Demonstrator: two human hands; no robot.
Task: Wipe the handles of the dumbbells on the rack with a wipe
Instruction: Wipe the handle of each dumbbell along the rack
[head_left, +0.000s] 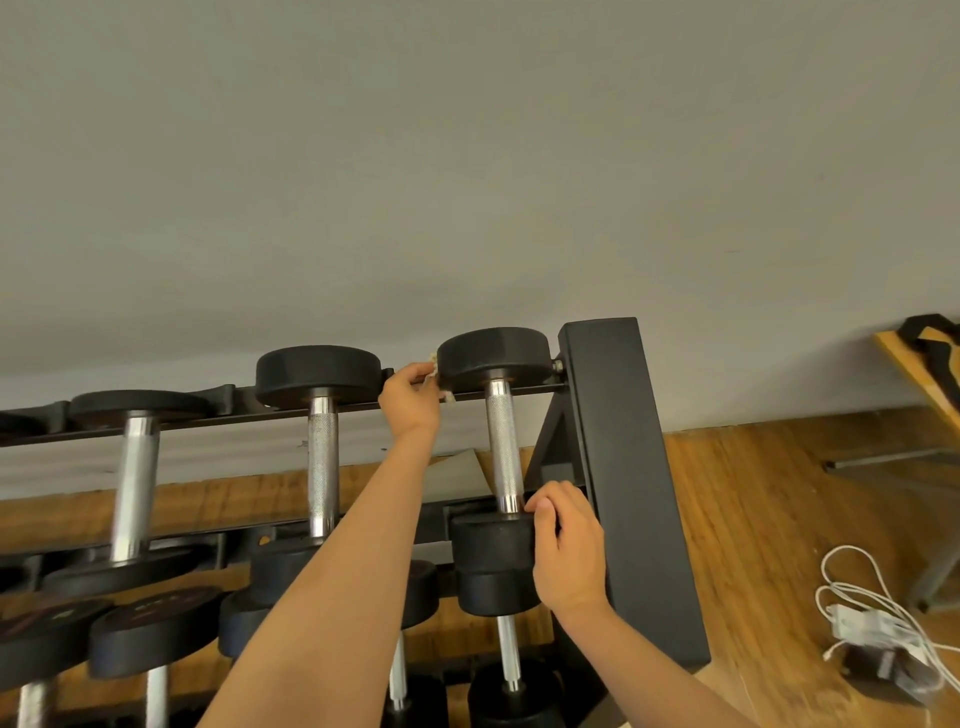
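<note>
from the head view we see a black rack (623, 467) standing against a grey wall (467, 156). its top row holds dumbbells that lie with their handles pointing toward us.

our left hand (410, 397) is up at the back rail, between the far heads of two dumbbells. its fingers are curled and pinch a small pale wipe (448, 396). only crumpled bits of the wipe show past the fingers, and they sit against the side of the far head of the right-end dumbbell (493, 358). so the wipe is at that black head, above the metal handle (505, 447), which is shiny with a rough knurled middle.

our right hand (569, 545) is lower and nearer to us. its fingers are wrapped round the near head of the same dumbbell, and the thumb tip lies up by the spot where handle meets head. this dumbbell sits just beside the rack's thick slanted post.

to its left lies the middle dumbbell (322, 452), with our left forearm crossing in front of its near head. further left is the left dumbbell (135, 478), a little blurred. below them we see the lower dumbbells (156, 629), their black heads turned toward us.

at the right, on the wooden floor (753, 519), a white cable (852, 566) lies in loose loops beside a white charger (867, 623).
</note>
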